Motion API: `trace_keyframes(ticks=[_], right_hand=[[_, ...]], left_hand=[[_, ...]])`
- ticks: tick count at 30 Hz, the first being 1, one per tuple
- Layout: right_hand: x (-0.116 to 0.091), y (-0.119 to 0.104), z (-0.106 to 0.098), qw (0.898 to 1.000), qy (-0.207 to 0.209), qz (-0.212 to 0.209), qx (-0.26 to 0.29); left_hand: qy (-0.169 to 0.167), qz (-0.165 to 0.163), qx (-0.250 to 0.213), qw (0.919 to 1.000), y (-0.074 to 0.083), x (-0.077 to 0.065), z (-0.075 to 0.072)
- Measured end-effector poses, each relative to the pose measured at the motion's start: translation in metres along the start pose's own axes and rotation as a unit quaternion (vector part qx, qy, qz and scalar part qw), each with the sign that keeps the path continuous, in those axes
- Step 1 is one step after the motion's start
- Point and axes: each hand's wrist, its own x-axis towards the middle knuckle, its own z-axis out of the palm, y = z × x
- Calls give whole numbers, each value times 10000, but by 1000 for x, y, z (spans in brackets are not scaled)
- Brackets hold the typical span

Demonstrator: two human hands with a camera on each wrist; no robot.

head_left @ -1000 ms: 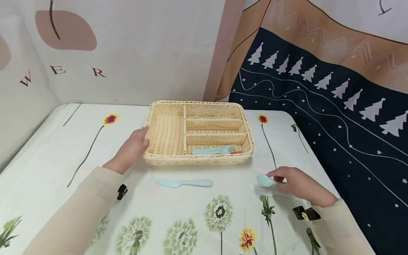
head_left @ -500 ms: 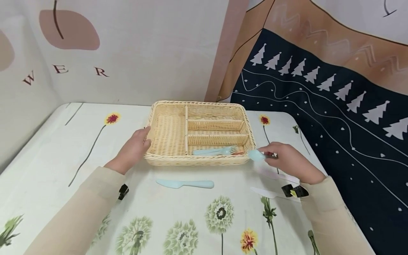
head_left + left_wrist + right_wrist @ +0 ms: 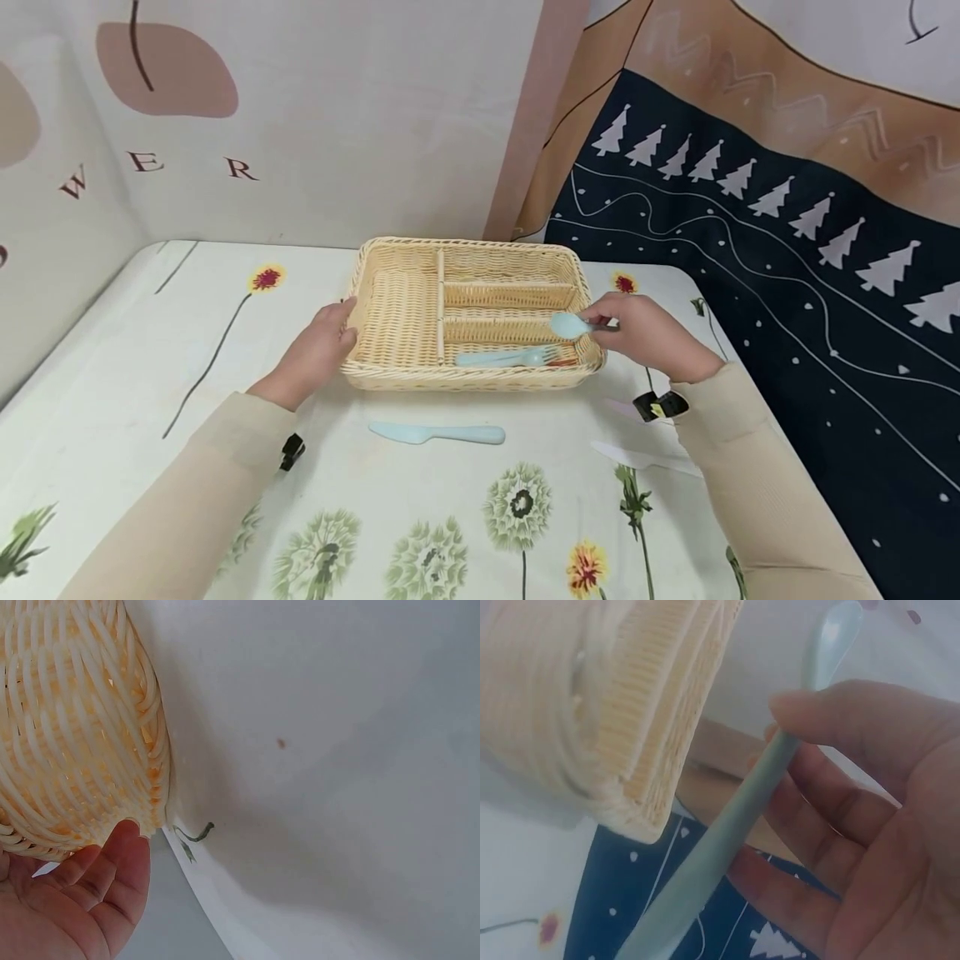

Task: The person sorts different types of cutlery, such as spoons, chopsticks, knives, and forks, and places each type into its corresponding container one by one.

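A person's right hand (image 3: 633, 329) is pinching a light blue spoon (image 3: 567, 326) between thumb and fingers, and the spoon's bowl is pointing leftward over the right end of the wicker basket (image 3: 468, 382), in front of the lower part of the compartment dividers. The left hand (image 3: 315, 354) is touching the left end of the basket, its fingers bending loosely against the outer wall; whether it is gripping, one cannot tell. In the basket's near right compartment a light blue fork (image 3: 536, 357) is lying with reddish tines (image 3: 562, 362) showing beside it. Just in front of the basket a light blue knife (image 3: 438, 433) is lying on the flowered tablecloth (image 3: 555, 417), and a whitish knife (image 3: 637, 457) is lying near the basket's front right corner, the right sleeve (image 3: 720, 417) partly covering it.
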Motion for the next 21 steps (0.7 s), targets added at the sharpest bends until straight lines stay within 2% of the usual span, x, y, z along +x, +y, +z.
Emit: trace_keyframes(ticks=[9, 16, 21], right_hand=[[23, -9, -5, 9997, 176, -116, -141], [39, -13, -4, 9981, 279, -236, -502], [52, -16, -3, 9969, 381, -175, -671]], left_hand=[[-26, -35, -52, 10000, 2, -1, -1], [10, 27, -1, 10000, 1, 0, 0], [54, 14, 53, 10000, 0, 0, 0]])
